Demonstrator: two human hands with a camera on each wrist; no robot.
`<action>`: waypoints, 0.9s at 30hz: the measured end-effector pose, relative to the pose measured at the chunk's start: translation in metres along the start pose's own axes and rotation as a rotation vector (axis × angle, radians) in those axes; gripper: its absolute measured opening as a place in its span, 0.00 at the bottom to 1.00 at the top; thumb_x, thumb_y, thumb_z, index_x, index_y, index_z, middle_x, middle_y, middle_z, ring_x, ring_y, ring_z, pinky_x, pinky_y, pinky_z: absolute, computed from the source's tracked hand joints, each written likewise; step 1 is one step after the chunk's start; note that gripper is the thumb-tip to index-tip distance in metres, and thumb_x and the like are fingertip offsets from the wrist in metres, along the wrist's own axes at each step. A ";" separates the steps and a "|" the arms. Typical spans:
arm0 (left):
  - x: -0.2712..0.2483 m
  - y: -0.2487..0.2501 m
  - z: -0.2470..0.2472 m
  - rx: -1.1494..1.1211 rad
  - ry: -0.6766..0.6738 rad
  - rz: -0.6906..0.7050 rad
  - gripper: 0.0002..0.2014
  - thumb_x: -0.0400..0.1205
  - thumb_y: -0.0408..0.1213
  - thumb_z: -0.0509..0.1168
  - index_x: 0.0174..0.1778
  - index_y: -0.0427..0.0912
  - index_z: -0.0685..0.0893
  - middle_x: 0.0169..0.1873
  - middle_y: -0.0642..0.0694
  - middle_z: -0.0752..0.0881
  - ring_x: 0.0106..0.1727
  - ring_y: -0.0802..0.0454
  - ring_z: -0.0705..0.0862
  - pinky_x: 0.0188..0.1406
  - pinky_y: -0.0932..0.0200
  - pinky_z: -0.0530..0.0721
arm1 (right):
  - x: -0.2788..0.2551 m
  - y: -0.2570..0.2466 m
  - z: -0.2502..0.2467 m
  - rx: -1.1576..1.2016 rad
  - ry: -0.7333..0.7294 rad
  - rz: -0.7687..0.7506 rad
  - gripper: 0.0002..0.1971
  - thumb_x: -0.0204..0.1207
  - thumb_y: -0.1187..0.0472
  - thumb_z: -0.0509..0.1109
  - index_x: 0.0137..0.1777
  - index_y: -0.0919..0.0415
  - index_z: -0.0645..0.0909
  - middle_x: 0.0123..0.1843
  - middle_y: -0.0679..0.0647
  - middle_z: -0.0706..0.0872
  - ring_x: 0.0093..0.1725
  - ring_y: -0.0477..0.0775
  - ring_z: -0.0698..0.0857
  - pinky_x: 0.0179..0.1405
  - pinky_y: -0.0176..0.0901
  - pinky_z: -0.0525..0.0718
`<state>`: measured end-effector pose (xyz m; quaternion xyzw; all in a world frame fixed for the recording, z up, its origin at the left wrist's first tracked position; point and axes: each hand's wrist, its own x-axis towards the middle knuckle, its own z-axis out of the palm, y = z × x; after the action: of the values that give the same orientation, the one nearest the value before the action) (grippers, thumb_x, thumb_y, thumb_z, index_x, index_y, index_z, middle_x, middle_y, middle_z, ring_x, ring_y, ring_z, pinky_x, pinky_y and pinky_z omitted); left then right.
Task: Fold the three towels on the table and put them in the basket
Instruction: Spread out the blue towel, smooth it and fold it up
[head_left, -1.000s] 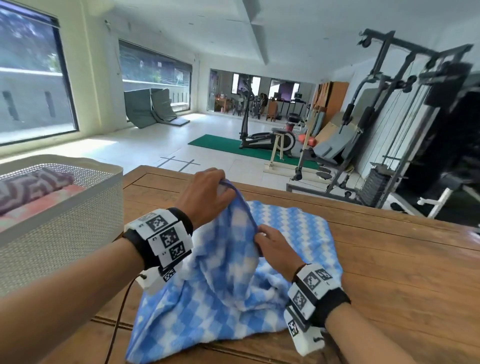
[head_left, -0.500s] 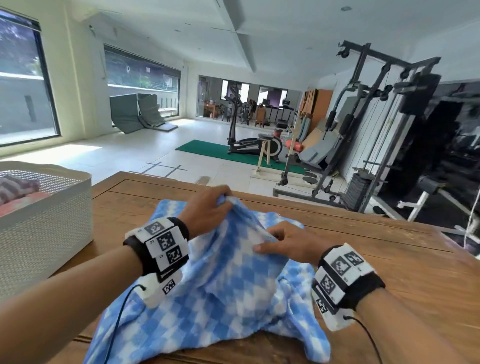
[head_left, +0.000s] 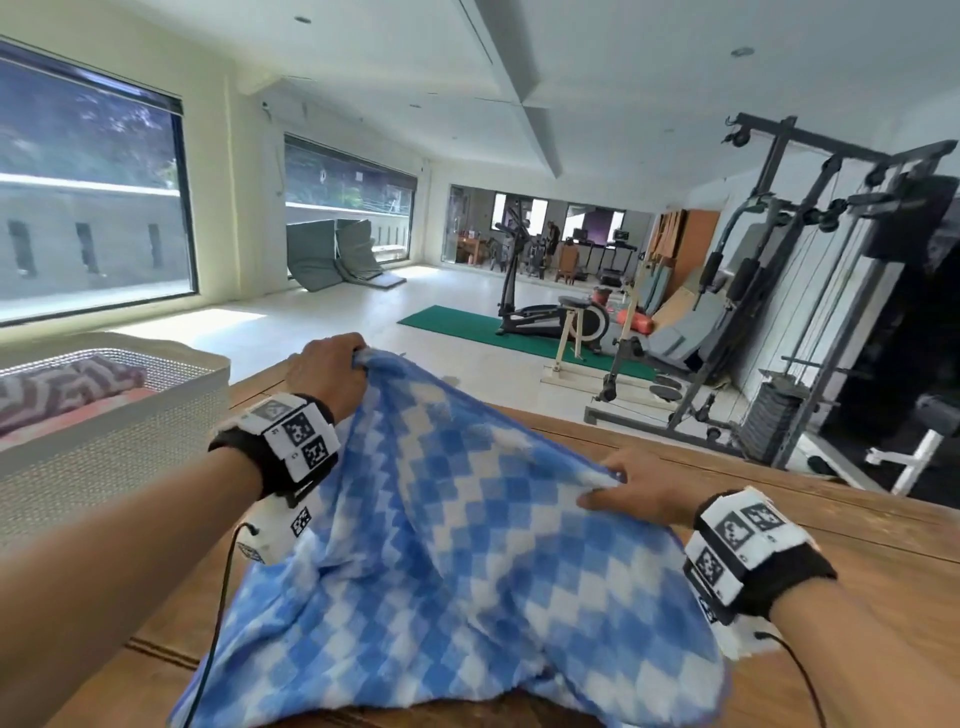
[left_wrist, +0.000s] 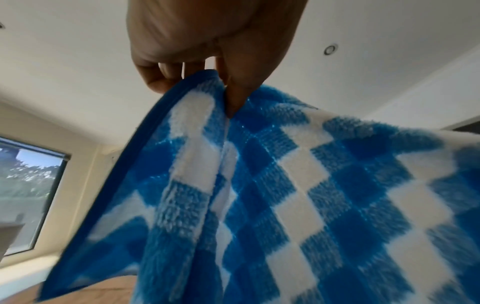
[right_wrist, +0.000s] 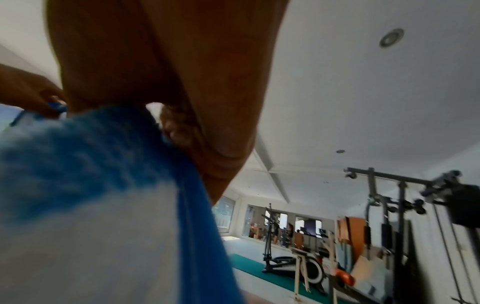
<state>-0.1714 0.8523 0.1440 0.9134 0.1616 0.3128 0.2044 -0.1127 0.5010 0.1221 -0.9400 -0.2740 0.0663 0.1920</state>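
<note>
Now pull towel tight over table: left hand up, pinching one corner; right hand low, pinching the edge. Match corners, fold flat, then drop in basket with two others.

A wooden table is seen under both hands; a basket is placed left of the left hand, a towel lies between.

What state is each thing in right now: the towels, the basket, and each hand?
Blue towel: unfolded, lifted by its top edge, lower part draped on the table.
Left hand: raised, grip pinching one towel corner.
Right hand: lower, gripping the towel's other end.
Basket: upright on the table, holding two folded towels.
Striped towel: folded, on top.
Pink towel: folded, beneath.
</note>
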 end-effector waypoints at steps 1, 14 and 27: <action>0.000 -0.002 0.002 0.014 -0.002 -0.014 0.09 0.80 0.32 0.60 0.51 0.42 0.83 0.50 0.34 0.86 0.55 0.33 0.82 0.56 0.45 0.76 | 0.001 0.010 -0.002 -0.034 0.021 0.020 0.11 0.72 0.53 0.75 0.31 0.53 0.82 0.25 0.42 0.78 0.25 0.36 0.74 0.28 0.32 0.71; 0.019 -0.017 0.035 0.365 -0.209 0.089 0.12 0.78 0.29 0.61 0.56 0.41 0.79 0.53 0.38 0.84 0.55 0.38 0.83 0.46 0.49 0.81 | 0.023 0.057 -0.010 -0.561 0.422 0.489 0.10 0.82 0.57 0.63 0.55 0.61 0.81 0.53 0.59 0.84 0.53 0.62 0.85 0.41 0.45 0.77; 0.096 -0.069 0.117 0.533 -0.383 0.036 0.08 0.83 0.34 0.60 0.55 0.39 0.81 0.56 0.40 0.84 0.56 0.41 0.84 0.49 0.53 0.81 | 0.119 0.097 0.003 -0.191 0.441 0.696 0.05 0.72 0.72 0.69 0.43 0.70 0.86 0.45 0.66 0.88 0.45 0.64 0.87 0.41 0.45 0.80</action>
<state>-0.0361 0.9210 0.0756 0.9797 0.1803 0.0857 -0.0206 0.0344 0.4914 0.0786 -0.9818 0.1025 -0.1013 0.1240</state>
